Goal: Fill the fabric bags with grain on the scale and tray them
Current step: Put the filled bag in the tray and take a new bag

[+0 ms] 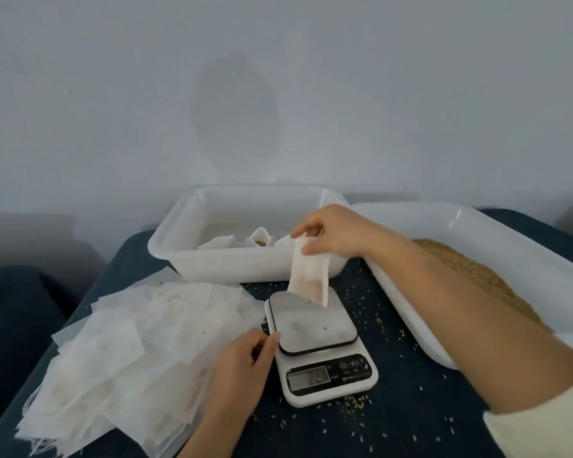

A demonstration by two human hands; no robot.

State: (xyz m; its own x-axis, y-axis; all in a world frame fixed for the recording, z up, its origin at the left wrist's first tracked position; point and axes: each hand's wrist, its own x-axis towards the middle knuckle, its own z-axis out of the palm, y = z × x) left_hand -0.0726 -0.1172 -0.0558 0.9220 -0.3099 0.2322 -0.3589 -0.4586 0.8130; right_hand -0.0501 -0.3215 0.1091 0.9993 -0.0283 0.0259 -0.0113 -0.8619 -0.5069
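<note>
My right hand (331,234) pinches the top of a small white fabric bag (310,276) with grain in its lower part. The bag hangs just above the far edge of the white kitchen scale (318,345). My left hand (242,365) rests on the pile of empty fabric bags (123,352), its fingertips touching the scale's left edge. Behind the scale stands a white tray (245,266) that holds a few filled bags (262,241). On the right, a second white tray (497,233) holds loose brown grain (477,276).
Everything stands on a dark blue cloth surface (411,408) strewn with spilled grains around the scale. A pale wall rises close behind the trays. The surface drops away at the left edge.
</note>
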